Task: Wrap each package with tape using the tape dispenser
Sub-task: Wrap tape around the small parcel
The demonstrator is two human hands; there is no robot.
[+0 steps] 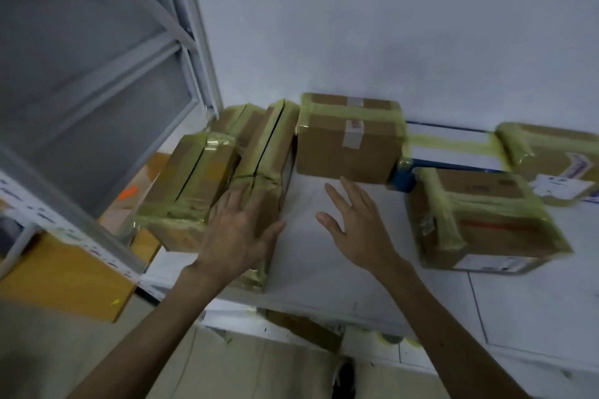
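On a white worktop (308,262) against a pale wall, head view: cardboard parcels bound in yellowish translucent tape, ranged in a loose arc.

Far left, a squat brown taped package (188,185) with a dark seam down its top. Behind it, a second taped parcel (240,120), partly hidden. Just beside these, a long narrow brown package (272,146) running from the wall toward the near edge. Left hand (240,233) laid palm-down on its near end, fingers straight and spread, gripping nothing.

Centre, hard against the wall, a brown cardboard box (346,142) with a white strip down its front. Right hand (356,223) just short of it, open and empty, fingers splayed over bare worktop; contact with the surface impossible to tell.

To the right, a flat white parcel with a blue edge (453,149), a taped brown carton (479,217) nearer the front, and a labelled taped package (551,155) at the frame's edge.

Left of the worktop, a grey metal shelving rack (97,74) and an orange-yellow carton (64,278). Below, a dark shoe (343,379) on the floor.
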